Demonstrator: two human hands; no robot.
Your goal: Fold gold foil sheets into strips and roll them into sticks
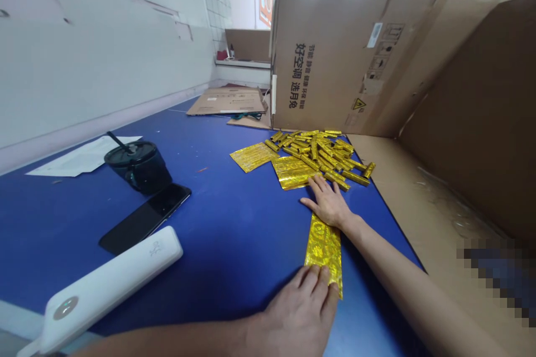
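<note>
A strip of shiny gold patterned foil paper (324, 245) lies lengthwise on the blue table. My left hand (299, 309) rests on its near end, fingers laid over the foil and pointing away from me. At the far end, my right hand (330, 203) is spread flat, thumb out to the side, its fingertips reaching a gold foil sheet (293, 172). Beyond that hand sits a pile of small rolled gold foil tubes (326, 150). Another gold sheet (253, 156) lies to the pile's left. Both palms are hidden.
On the left are a white handheld device (113, 284), a black phone (146, 220), a dark lidded cup with a straw (144, 167) and white paper (79, 157). A large cardboard box (335, 61) stands behind the pile. Flattened cardboard (228, 101) lies at the table's far end.
</note>
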